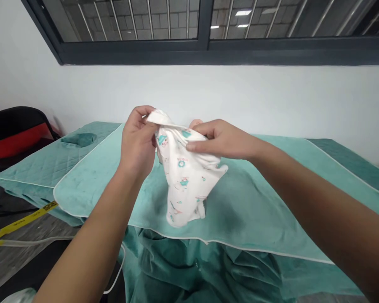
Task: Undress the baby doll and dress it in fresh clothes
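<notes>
Over the middle of the green bed cover [255,202], a white printed garment [183,176] is held up between two bare hands. Left hand [139,139]: thumb and fingers together, clamped on the garment's upper left edge, where the fabric folds over. Right hand [216,136]: thumb and fingers closed on the upper right side, fabric bunched beneath them. Garment: teal and pink motifs; body hangs down between the hands, narrowing to a pointed corner at right; lower end turned under. Whether the lower end touches the cover cannot be told.

Contents: a rounded pinkish object [196,123] shows just behind the garment's top edge, beside the right hand's fingers; mostly hidden. Whether it sits inside the garment cannot be told.

Left of the cover: quilted green surface [31,168] with an oval hollow [78,140] near its far edge; depth unclear. Beyond it, at far left, a black and red item [19,134]. Yellow strap [28,221] near the cover's left corner. Darker green cloth [192,265] lies in folds along the near side. Barred window [205,25] above the white wall [208,92].
</notes>
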`<state>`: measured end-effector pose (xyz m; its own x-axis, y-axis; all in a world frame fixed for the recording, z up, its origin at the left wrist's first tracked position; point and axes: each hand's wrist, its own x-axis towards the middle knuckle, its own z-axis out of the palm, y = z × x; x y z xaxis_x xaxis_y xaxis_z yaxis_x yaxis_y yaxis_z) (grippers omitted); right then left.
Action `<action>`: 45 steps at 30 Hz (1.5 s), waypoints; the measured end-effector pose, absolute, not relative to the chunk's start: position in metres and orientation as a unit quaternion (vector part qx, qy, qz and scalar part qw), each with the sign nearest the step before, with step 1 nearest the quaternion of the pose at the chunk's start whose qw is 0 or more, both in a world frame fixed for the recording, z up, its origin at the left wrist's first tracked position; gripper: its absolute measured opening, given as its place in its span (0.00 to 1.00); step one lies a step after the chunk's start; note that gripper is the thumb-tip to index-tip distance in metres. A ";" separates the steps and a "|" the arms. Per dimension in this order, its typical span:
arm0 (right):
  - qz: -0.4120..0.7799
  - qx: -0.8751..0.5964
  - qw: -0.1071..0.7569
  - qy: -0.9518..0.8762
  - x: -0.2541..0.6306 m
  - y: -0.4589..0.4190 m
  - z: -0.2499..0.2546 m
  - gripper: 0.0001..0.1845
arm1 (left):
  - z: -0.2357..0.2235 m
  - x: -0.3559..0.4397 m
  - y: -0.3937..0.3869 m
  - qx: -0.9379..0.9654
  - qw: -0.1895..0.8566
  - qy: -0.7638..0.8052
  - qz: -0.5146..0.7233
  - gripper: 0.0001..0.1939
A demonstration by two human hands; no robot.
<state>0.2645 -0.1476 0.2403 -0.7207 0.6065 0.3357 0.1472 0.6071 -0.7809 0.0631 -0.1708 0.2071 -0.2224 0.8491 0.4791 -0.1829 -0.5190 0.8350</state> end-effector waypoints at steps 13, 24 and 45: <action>0.449 -0.269 0.302 -0.797 0.271 -0.164 0.230 0.23 | 0.201 0.081 -0.182 0.506 0.447 0.336 0.657 0.11; 0.422 -0.287 0.450 -0.733 0.262 -0.168 0.222 0.21 | 0.202 0.084 -0.196 0.639 0.445 0.349 0.521 0.21; 0.641 -0.279 0.374 -0.609 0.274 -0.166 0.185 0.21 | 0.168 0.093 -0.202 0.583 0.595 0.397 0.384 0.17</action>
